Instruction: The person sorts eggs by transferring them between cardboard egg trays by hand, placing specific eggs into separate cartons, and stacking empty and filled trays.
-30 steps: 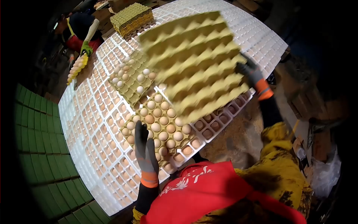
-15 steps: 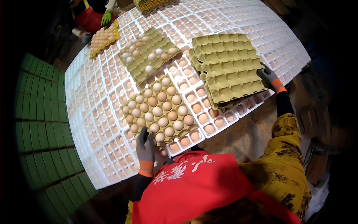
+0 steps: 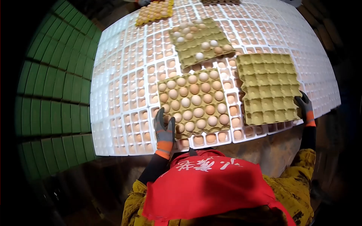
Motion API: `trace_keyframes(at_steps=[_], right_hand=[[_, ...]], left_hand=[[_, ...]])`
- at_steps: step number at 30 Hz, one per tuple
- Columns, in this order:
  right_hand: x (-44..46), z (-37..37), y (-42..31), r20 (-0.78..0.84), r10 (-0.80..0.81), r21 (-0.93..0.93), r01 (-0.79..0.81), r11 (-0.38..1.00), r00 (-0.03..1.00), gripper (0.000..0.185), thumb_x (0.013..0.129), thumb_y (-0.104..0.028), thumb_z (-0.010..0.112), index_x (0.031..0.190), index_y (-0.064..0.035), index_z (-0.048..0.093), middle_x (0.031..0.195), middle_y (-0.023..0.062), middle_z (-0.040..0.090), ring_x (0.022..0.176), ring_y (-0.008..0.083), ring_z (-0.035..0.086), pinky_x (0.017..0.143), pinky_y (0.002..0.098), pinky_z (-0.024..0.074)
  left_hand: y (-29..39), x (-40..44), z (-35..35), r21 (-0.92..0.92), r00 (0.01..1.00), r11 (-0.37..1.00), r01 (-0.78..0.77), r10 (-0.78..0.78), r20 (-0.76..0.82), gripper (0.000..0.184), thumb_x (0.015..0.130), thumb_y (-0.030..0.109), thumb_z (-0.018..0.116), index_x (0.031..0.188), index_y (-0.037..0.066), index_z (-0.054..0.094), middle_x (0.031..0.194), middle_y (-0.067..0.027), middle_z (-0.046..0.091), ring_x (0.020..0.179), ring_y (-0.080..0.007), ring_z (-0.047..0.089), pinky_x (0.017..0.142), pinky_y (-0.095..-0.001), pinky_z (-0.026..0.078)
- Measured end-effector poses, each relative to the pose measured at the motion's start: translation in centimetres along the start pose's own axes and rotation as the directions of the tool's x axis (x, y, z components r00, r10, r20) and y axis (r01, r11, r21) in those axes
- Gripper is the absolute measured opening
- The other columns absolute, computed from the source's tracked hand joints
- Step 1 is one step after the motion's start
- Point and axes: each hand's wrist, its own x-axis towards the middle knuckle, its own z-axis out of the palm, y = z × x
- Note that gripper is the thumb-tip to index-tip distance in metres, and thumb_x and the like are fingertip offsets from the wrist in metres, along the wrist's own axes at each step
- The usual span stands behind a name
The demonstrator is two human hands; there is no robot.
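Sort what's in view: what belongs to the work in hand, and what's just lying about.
Likely in use:
- near egg tray, left hand on it
- empty trays, right hand at their edge
- part-filled tray
- white trays

Likely lying about:
- green boxes

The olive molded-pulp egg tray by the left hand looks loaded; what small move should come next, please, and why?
Probably move the gray-gloved right hand from the stacked olive pulp trays to the right edge of the egg tray: the stack looks settled, the gray-gloved left hand touches that tray's left side, and its visible cups look filled.
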Motion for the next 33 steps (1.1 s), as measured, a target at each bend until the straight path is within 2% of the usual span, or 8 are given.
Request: trace_keyframes(at_steps=[9, 15, 17, 19, 22, 24, 27, 33], right_hand=[[0.9, 9.4, -5.1, -0.125, 0.006, 0.157, 0.014, 0.987, 0.992, 0.042, 0.088, -0.023, 0.068, 0.124, -0.0025, 0.063, 0.116, 0.0068, 0.064, 0.107, 0.0163, 0.06, 0.088, 0.0271, 0.0478], [1.2, 21.6, -6.9, -0.083, -0.44, -0.199, 0.418, 0.886, 0.894, 0.037, 0.096, -0.004, 0.041, 0.128, 0.0018, 0.058, 0.132, 0.0147, 0.058, 0.124, 0.0253, 0.054, 0.108, 0.036, 0.0402], [4.8, 28.3, -6.5, -0.213, -0.215, 0.301, 0.273, 0.914, 0.953, 0.034, 0.094, -0.005, 0.046, 0.122, 0.0016, 0.063, 0.126, 0.0149, 0.061, 0.116, 0.023, 0.058, 0.102, 0.0333, 0.0437], [6.0, 31.0, -7.0, 0.024, -0.72, -0.534, 0.618, 0.577, 0.693, 0.035, 0.093, -0.005, 0.046, 0.124, -0.0001, 0.062, 0.124, 0.0148, 0.063, 0.115, 0.0263, 0.058, 0.103, 0.037, 0.0432], [3.7, 36.3, -10.4, -0.181, 0.062, 0.395, 0.015, 0.919, 0.982, 0.032, 0.094, -0.013, 0.057, 0.125, -0.0038, 0.058, 0.107, 0.0108, 0.063, 0.095, 0.0185, 0.058, 0.078, 0.0323, 0.0525], [0.6, 37.1, -7.9, -0.41, -0.208, 0.012, 0.234, 0.972, 0.888, 0.044, 0.089, -0.032, 0.069, 0.118, -0.0008, 0.058, 0.092, 0.0134, 0.067, 0.079, 0.024, 0.062, 0.07, 0.0366, 0.0496], [-5.1, 36.2, -5.4, -0.02, 0.113, -0.331, -0.113, 0.937, 0.993, 0.044, 0.094, -0.04, 0.058, 0.116, -0.0022, 0.062, 0.104, 0.0194, 0.067, 0.09, 0.0276, 0.064, 0.078, 0.0358, 0.0493], [-10.8, 36.4, -8.9, 0.075, 0.109, 0.041, -0.113, 0.993, 0.991, 0.039, 0.097, -0.032, 0.057, 0.122, -0.0024, 0.061, 0.11, 0.007, 0.065, 0.097, 0.0161, 0.059, 0.086, 0.0305, 0.0481]], left_hand=[[-9.5, 2.5, -1.1, -0.124, 0.942, 0.942, 0.311, -0.289, 0.169, 0.062, 0.09, 0.024, 0.067, 0.139, -0.005, 0.043, 0.134, -0.0183, 0.055, 0.121, -0.0254, 0.053, 0.1, -0.0321, 0.043], [-7.5, 3.6, -2.9, -0.227, 0.915, 0.925, 0.305, -0.219, 0.339, 0.058, 0.088, 0.024, 0.069, 0.134, -0.004, 0.048, 0.124, -0.017, 0.061, 0.11, -0.0247, 0.059, 0.094, -0.0334, 0.046], [-8.1, 3.9, -3.0, -0.303, 0.899, 0.899, 0.317, -0.183, 0.397, 0.055, 0.088, 0.02, 0.068, 0.134, -0.003, 0.049, 0.123, -0.0143, 0.062, 0.108, -0.0206, 0.058, 0.092, -0.0319, 0.047], [-9.1, 4.2, -3.0, -0.426, 0.886, 0.832, 0.355, -0.154, 0.438, 0.042, 0.092, 0.015, 0.065, 0.129, 0.0, 0.052, 0.11, -0.0055, 0.064, 0.09, -0.0116, 0.06, 0.077, -0.0247, 0.051], [-8.6, 4.5, -3.3, -0.435, 0.846, 0.8, 0.414, -0.162, 0.508, 0.043, 0.09, 0.018, 0.066, 0.127, -0.001, 0.053, 0.098, -0.0045, 0.063, 0.082, -0.0115, 0.056, 0.069, -0.0258, 0.048], [-7.8, 4.6, -2.9, -0.463, 0.836, 0.783, 0.415, -0.127, 0.535, 0.043, 0.091, 0.016, 0.066, 0.128, -0.002, 0.052, 0.101, -0.0053, 0.063, 0.085, -0.012, 0.057, 0.071, -0.0258, 0.049], [-7.1, 4.7, -3.5, -0.519, 0.861, 0.753, 0.404, -0.123, 0.493, 0.043, 0.091, 0.013, 0.065, 0.129, -0.002, 0.051, 0.106, -0.0065, 0.063, 0.09, -0.0127, 0.059, 0.075, -0.0257, 0.05], [-5.9, 4.6, -4.4, -0.494, 0.88, 0.81, 0.315, -0.054, 0.472, 0.049, 0.093, 0.017, 0.065, 0.134, -0.001, 0.047, 0.124, -0.0081, 0.06, 0.106, -0.0149, 0.058, 0.088, -0.0276, 0.049]])
